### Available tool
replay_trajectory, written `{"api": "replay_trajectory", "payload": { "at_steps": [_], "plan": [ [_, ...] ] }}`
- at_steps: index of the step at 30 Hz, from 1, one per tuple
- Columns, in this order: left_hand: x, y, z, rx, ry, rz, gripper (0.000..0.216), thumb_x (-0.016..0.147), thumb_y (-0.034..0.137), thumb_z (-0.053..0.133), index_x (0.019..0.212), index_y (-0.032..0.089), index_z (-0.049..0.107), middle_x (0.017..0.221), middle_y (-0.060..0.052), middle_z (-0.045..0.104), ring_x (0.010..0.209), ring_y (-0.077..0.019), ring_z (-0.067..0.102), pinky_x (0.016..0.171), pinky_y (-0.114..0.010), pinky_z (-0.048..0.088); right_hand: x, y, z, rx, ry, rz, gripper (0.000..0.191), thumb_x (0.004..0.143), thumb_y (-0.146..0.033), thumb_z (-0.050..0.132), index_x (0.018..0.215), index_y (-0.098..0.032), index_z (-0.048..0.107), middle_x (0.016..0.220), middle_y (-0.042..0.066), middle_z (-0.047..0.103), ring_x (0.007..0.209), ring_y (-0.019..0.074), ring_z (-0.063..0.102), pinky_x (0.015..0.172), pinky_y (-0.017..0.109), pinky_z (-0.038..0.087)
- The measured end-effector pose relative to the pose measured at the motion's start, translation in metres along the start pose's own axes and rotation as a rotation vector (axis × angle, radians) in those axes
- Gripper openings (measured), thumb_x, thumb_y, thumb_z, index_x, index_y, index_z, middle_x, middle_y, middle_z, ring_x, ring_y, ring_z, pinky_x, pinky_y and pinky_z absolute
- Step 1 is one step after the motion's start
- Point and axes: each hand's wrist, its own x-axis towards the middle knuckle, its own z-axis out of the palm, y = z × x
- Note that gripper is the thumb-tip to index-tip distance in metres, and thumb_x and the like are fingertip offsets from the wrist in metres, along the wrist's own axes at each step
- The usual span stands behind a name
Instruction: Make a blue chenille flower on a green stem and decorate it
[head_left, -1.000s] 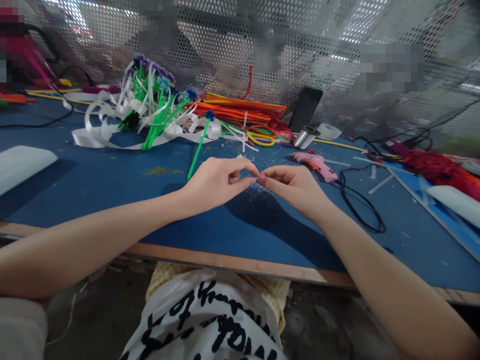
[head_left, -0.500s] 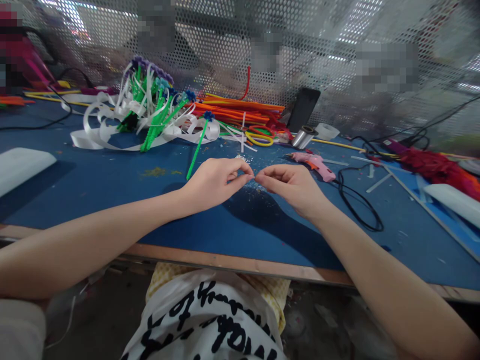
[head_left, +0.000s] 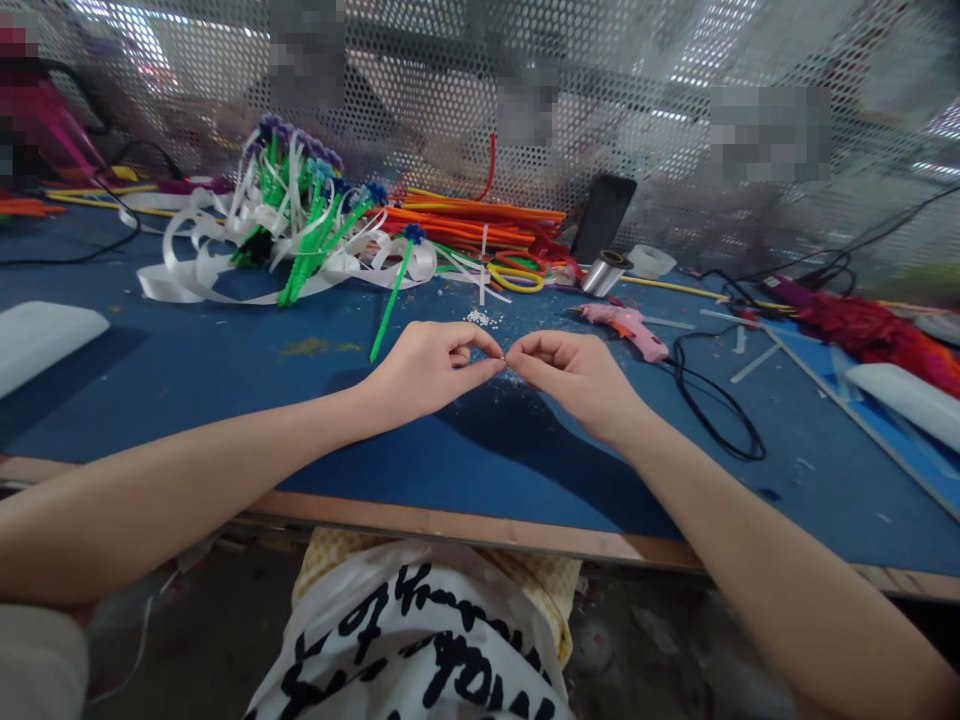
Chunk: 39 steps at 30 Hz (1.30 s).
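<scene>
My left hand [head_left: 431, 370] is pinched closed, thumb against index finger, above the blue table. Its fingertips meet those of my right hand [head_left: 574, 375], which is pinched the same way. Whatever lies between the fingertips is too small to make out. Just beyond them is a small heap of white beads [head_left: 484, 319]. Left of my left hand lies a green pipe-cleaner stem with a dark blue flower [head_left: 394, 295]. A pink glue gun [head_left: 626, 328] rests beyond my right hand, its black cord curling toward me.
At the back left stand bundled green-stemmed flowers [head_left: 307, 215] amid loose white ribbon [head_left: 176, 285]. Behind are orange pipe cleaners [head_left: 457, 228], a dark phone [head_left: 604, 217] leaning on the perforated screen, and a silver spool [head_left: 602, 274]. Red fuzzy material [head_left: 874, 335] lies at right.
The fingertips of both hands have shifted slightly and now touch more closely. More of the white bead heap shows behind them. The camera view has moved a little.
</scene>
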Motion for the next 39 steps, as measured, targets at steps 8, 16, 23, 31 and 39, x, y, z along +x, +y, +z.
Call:
{"api": "replay_trajectory", "payload": {
  "at_steps": [8,16,23,31,39],
  "plan": [
    [0.000,0.001,-0.002,0.025,0.015,0.034,0.018,0.088,0.030,0.065,0.088,0.016,0.076,0.051,0.009,0.030,0.050,-0.0078,0.029,0.052,-0.024,0.027,-0.001,-0.005,0.002,-0.057,0.025,-0.015,0.031,0.085,-0.047,0.068,0.084,-0.017,0.071,0.060,-0.003,0.051,0.053,0.0087,0.034,0.050,0.027,0.022],
    [0.001,0.002,-0.002,0.081,0.004,0.083,0.011,0.084,0.024,0.066,0.083,0.016,0.074,0.051,0.009,0.036,0.050,-0.0065,0.033,0.054,-0.022,0.029,-0.002,-0.010,0.002,-0.080,0.044,-0.030,0.029,0.082,-0.045,0.068,0.081,-0.015,0.069,0.057,-0.004,0.049,0.050,0.0078,0.033,0.048,0.026,0.021],
    [0.001,-0.001,-0.002,0.069,0.016,0.061,0.013,0.085,0.026,0.065,0.084,0.016,0.074,0.051,0.009,0.037,0.050,-0.0064,0.034,0.054,-0.021,0.030,0.001,-0.009,-0.002,-0.129,0.125,-0.060,0.020,0.082,-0.035,0.066,0.079,-0.016,0.067,0.060,-0.002,0.054,0.054,0.0090,0.041,0.051,0.025,0.030],
    [0.002,-0.002,-0.002,0.077,-0.001,0.049,0.013,0.085,0.024,0.065,0.085,0.016,0.075,0.048,0.009,0.035,0.048,-0.0067,0.031,0.053,-0.022,0.029,-0.001,-0.012,-0.002,-0.178,0.076,-0.206,0.026,0.084,-0.038,0.071,0.101,-0.018,0.076,0.094,0.006,0.078,0.083,0.0188,0.068,0.073,0.030,0.049],
    [0.001,-0.004,-0.001,0.093,0.014,0.051,0.017,0.088,0.031,0.066,0.088,0.017,0.077,0.048,0.009,0.036,0.047,-0.0070,0.033,0.052,-0.022,0.029,-0.001,-0.012,-0.003,-0.304,0.107,-0.223,0.016,0.084,-0.031,0.069,0.084,-0.019,0.080,0.077,0.003,0.078,0.070,0.0171,0.067,0.067,0.029,0.048]
  ]
}}
